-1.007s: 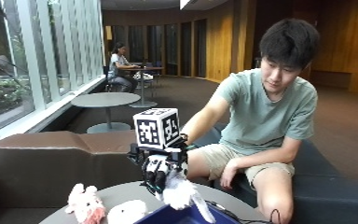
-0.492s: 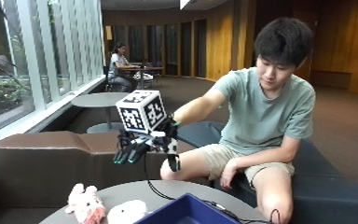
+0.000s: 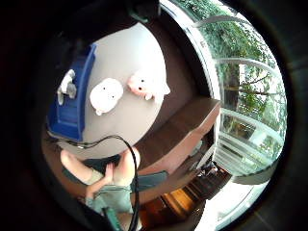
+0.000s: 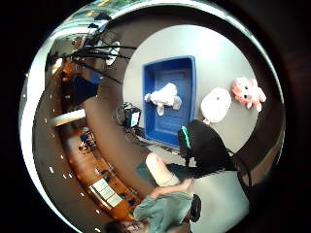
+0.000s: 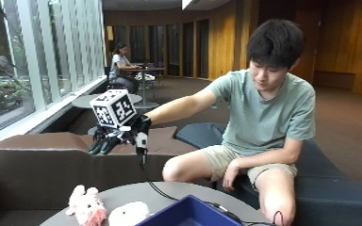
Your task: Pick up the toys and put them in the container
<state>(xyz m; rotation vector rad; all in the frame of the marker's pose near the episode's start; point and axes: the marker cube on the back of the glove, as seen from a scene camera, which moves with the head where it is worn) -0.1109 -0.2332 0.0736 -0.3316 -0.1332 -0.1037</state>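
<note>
Round grey table (image 4: 228,53): blue container (image 4: 170,97), white plush (image 4: 216,105), pink plush (image 4: 248,93) side by side.

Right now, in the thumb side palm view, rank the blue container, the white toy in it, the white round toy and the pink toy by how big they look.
1. Blue container, clearly largest.
2. White toy in it, white round toy and pink toy: all look alike, too close to rank.

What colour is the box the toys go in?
Blue: the container shows best in the thumb side palm view.
</note>
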